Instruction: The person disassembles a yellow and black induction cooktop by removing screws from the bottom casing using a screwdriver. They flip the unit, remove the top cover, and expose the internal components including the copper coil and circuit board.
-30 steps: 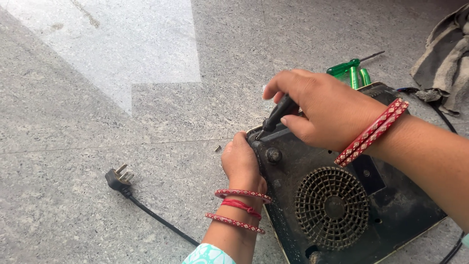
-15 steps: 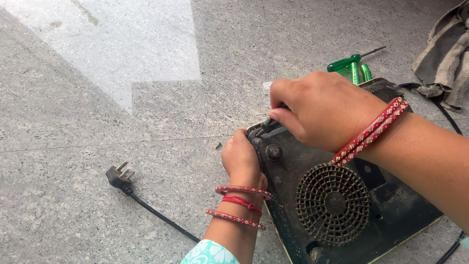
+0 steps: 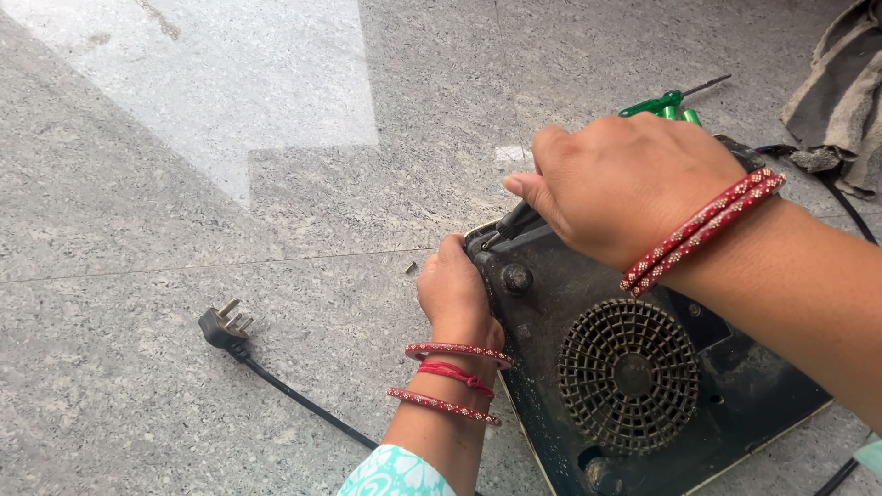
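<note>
Left hand [image 3: 455, 292] gripped the black appliance's [image 3: 643, 367] corner edge; right hand [image 3: 625, 188] closed around a dark tool [image 3: 511, 224], probably a screwdriver. Open floor [image 3: 230, 184] lay leftward.

Cooktop [image 3: 643, 367], plug [image 3: 223, 326] on granite floor [image 3: 184, 184]

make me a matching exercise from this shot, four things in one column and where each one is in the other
Things:
1. plug
2. green screwdriver
3. cloth
4. small screw

Places:
A. top right corner of the floor
B. on the floor just left of the left hand
C. far left, at the cord's end
D. beyond the right hand, past the black appliance

Pairs: 1-C, 2-D, 3-A, 4-B
</note>
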